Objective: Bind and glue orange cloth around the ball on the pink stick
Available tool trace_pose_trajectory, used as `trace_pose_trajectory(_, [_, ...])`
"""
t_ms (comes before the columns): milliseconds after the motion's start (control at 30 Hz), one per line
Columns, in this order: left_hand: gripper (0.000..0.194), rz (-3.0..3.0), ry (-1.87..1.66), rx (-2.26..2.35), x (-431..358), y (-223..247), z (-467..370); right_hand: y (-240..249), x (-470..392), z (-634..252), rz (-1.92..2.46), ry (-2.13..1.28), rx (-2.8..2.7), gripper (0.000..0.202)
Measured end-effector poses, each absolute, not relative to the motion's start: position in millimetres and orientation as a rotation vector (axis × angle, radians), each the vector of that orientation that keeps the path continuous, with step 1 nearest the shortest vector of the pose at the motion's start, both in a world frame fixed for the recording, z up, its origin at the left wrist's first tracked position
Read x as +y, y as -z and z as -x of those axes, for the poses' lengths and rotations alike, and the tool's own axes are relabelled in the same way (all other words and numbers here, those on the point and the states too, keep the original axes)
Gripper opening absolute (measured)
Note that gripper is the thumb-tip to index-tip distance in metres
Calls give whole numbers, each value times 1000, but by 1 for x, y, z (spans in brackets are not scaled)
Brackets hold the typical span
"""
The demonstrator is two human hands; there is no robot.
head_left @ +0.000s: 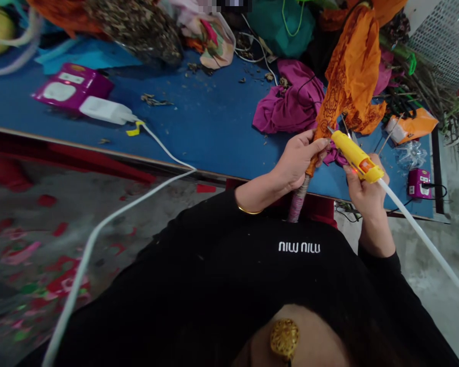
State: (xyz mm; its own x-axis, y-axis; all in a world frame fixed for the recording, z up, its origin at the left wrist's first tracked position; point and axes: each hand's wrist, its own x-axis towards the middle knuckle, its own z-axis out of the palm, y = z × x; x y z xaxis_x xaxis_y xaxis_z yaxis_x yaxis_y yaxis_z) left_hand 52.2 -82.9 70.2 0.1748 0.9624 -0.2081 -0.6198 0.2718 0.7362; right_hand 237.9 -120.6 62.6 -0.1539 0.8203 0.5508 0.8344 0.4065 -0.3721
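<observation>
My left hand [296, 159] is closed around a stick [299, 200] wound with wrapping, where orange patterned cloth [326, 116] covers its upper part. The stick's lower end points at my chest. In my right hand [367, 188] is a yellow hot glue gun [354, 153], gripped by its handle. The gun's tip comes close to the orange cloth near my left fingertips; I cannot tell whether it touches. A long white glue stick [421, 234] sticks out of the gun's back. Purple cloth [286, 99] lies on the table just beyond my left hand.
On the blue table [210, 117] stand a purple power socket [74, 89] with a white plug and cable, and another purple socket [419, 183] at the right edge. Dried plant material [137, 28], teal cloth [285, 25] and an orange packet [418, 126] lie about. Scraps [57, 275] litter the floor.
</observation>
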Motion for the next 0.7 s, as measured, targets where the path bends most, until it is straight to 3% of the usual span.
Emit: trace_pose_trajectory(700, [18,-624,-1215,723,-85,-71,-52,-66,-124,-233,1323,-97,-1909,33])
